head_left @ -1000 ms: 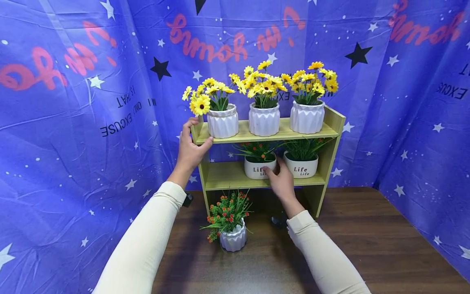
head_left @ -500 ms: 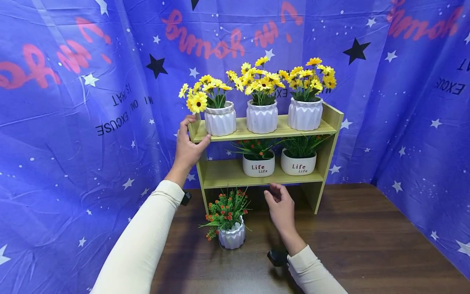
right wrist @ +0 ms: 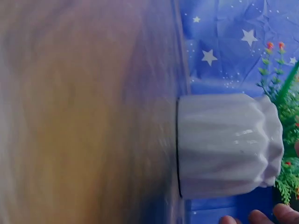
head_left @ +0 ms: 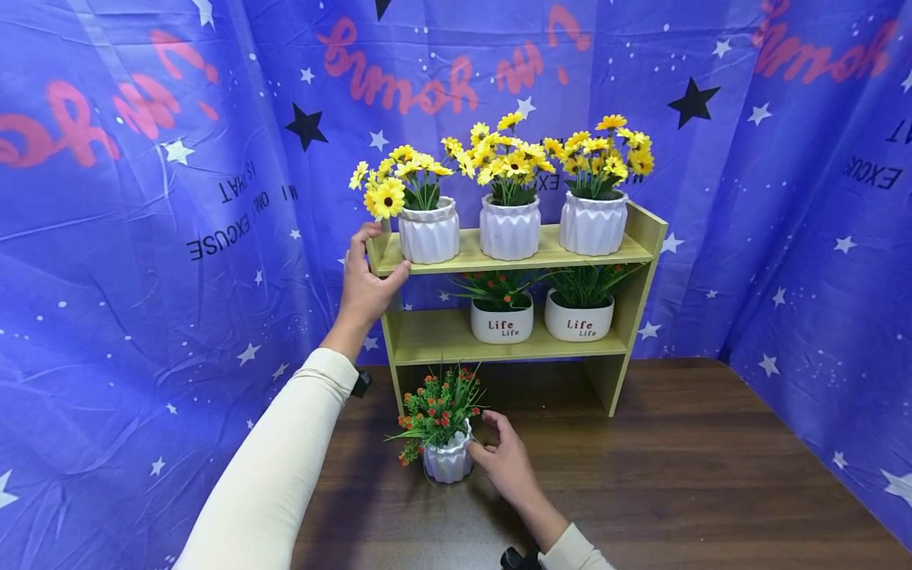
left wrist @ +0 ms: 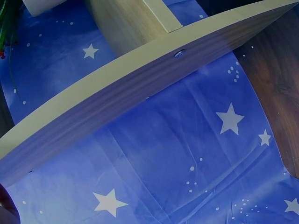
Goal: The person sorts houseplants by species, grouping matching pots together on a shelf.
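My left hand (head_left: pixel 366 289) grips the upper left corner of a two-tier wooden shelf (head_left: pixel 442 336), thumb at the front edge and fingers over the side panel. In the left wrist view that side panel (left wrist: pixel 140 74) crosses the frame. My right hand (head_left: pixel 507 461), fingers parted and slightly bent, is at the right side of a white fluted flowerpot (head_left: pixel 447 463) standing on the table. Green leaves and small red flowers (head_left: pixel 438 408) fill this pot. The right wrist view shows the pot (right wrist: pixel 229 144) sideways, with fingertips (right wrist: pixel 259 217) beside it.
Three white pots of yellow daisies, left (head_left: pixel 430 233), middle (head_left: pixel 509 229) and right (head_left: pixel 593 226), stand on the top tier. Two oval "Life" planters, one (head_left: pixel 502 323) beside the other (head_left: pixel 579 321), sit on the lower tier. A blue starry curtain (head_left: pixel 249 158) surrounds the wooden table (head_left: pixel 712 459).
My right hand has let go of the left "Life" planter and moved down and left to the potted red flowers on the table. The left hand stays on the shelf corner.
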The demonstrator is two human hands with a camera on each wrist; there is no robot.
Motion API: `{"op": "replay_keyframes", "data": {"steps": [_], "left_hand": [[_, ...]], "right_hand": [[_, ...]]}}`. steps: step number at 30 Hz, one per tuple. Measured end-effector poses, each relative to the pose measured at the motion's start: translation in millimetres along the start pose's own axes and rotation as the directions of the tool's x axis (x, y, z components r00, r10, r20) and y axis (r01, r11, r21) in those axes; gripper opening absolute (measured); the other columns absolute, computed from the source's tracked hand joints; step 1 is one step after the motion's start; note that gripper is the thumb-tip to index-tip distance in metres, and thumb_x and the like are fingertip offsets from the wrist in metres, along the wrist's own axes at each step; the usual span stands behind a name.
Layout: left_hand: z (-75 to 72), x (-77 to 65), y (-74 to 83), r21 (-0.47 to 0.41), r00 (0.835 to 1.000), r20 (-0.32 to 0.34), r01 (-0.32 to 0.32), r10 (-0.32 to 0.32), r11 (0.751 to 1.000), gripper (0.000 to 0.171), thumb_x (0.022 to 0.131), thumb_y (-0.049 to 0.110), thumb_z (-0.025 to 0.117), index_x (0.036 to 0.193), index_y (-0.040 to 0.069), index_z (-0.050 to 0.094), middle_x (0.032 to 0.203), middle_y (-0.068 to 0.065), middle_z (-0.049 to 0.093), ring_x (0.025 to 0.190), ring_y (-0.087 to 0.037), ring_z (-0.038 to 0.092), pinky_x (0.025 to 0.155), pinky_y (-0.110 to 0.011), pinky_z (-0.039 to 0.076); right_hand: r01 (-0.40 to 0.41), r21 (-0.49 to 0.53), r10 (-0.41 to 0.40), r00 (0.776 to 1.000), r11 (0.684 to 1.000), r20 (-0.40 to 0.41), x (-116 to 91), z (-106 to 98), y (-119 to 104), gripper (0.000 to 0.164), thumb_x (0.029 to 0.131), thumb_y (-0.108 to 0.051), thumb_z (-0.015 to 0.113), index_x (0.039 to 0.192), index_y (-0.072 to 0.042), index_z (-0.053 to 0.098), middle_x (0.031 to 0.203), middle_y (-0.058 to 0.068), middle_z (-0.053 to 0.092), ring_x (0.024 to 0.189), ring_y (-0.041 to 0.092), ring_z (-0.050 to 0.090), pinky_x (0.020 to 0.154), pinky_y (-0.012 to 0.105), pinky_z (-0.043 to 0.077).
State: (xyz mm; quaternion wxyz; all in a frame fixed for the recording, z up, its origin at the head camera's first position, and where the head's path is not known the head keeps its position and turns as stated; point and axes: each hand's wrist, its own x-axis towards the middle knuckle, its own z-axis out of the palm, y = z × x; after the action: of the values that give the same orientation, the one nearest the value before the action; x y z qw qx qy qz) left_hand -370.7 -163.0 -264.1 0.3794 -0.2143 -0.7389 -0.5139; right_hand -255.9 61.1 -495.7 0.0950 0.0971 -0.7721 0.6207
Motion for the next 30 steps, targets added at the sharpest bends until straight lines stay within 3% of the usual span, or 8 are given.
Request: {"op": "replay_keyframes", "data": {"steps": [5, 12, 19, 21, 25, 30], "left_hand": [[0.3, -1.3, 1.0, 0.005, 1.000, 0.002, -0.005, 0.005, 1.000, 0.056, 0.080, 0.011, 0.078, 0.124, 0.003, 0.045, 0.145, -0.009, 0.047, 0.127, -0.028, 0.040, 0.104, -0.047, 0.030], [-2.7, 1.4, 4.5, -0.003, 1.000, -0.016, -0.015, 0.015, 1.000, 0.059, 0.079, 0.005, 0.078, 0.127, 0.001, 0.044, 0.145, -0.013, 0.046, 0.128, -0.034, 0.039, 0.105, -0.049, 0.028], [-7.6, -6.4, 36.5, -0.011, 1.000, -0.019, -0.014, 0.014, 1.000, 0.054, 0.080, -0.002, 0.073, 0.125, -0.009, 0.043, 0.142, -0.022, 0.046, 0.128, -0.041, 0.038, 0.106, -0.047, 0.027], [-7.0, -6.3, 34.3, -0.008, 1.000, -0.011, -0.007, 0.007, 1.000, 0.054, 0.080, -0.002, 0.073, 0.125, -0.008, 0.043, 0.143, -0.020, 0.046, 0.129, -0.039, 0.037, 0.107, -0.047, 0.027], [-2.0, -1.2, 8.7, -0.010, 1.000, -0.014, -0.008, 0.008, 1.000, 0.059, 0.080, 0.001, 0.076, 0.128, -0.004, 0.043, 0.145, -0.016, 0.045, 0.130, -0.037, 0.037, 0.106, -0.050, 0.026], [-1.1, 0.3, -0.7, -0.007, 1.000, -0.003, -0.002, 0.002, 1.000, 0.060, 0.079, 0.009, 0.079, 0.127, 0.003, 0.045, 0.146, -0.009, 0.046, 0.128, -0.031, 0.039, 0.105, -0.049, 0.028]], "right_hand": [[0.010, -0.038, -0.008, 0.999, 0.999, 0.046, -7, 12, 4, 0.063, 0.081, -0.013, 0.078, 0.133, 0.007, 0.048, 0.134, 0.029, 0.053, 0.124, 0.046, 0.050, 0.091, 0.055, 0.049], [0.018, 0.015, -0.019, 0.999, 1.000, 0.031, -6, 29, 3, 0.065, 0.076, -0.009, 0.080, 0.132, 0.005, 0.049, 0.126, 0.023, 0.059, 0.115, 0.037, 0.055, 0.087, 0.044, 0.052], [0.018, -0.039, -0.019, 1.000, 0.999, -0.015, -5, 42, 5, 0.070, 0.071, -0.010, 0.082, 0.132, 0.002, 0.048, 0.121, 0.018, 0.061, 0.108, 0.030, 0.057, 0.092, 0.040, 0.045], [0.019, -0.055, -0.021, 0.999, 0.998, -0.032, -5, 44, 6, 0.071, 0.071, -0.008, 0.082, 0.132, 0.002, 0.047, 0.120, 0.019, 0.060, 0.108, 0.032, 0.057, 0.091, 0.043, 0.045], [0.003, -0.137, -0.013, 0.998, 0.991, -0.069, -6, 47, 7, 0.073, 0.069, -0.009, 0.084, 0.131, 0.002, 0.046, 0.120, 0.020, 0.059, 0.109, 0.034, 0.056, 0.091, 0.046, 0.045], [-0.009, -0.165, -0.007, 0.996, 0.986, -0.094, -6, 49, 7, 0.072, 0.068, -0.009, 0.085, 0.128, 0.001, 0.048, 0.121, 0.019, 0.059, 0.109, 0.034, 0.056, 0.090, 0.046, 0.044]]}}
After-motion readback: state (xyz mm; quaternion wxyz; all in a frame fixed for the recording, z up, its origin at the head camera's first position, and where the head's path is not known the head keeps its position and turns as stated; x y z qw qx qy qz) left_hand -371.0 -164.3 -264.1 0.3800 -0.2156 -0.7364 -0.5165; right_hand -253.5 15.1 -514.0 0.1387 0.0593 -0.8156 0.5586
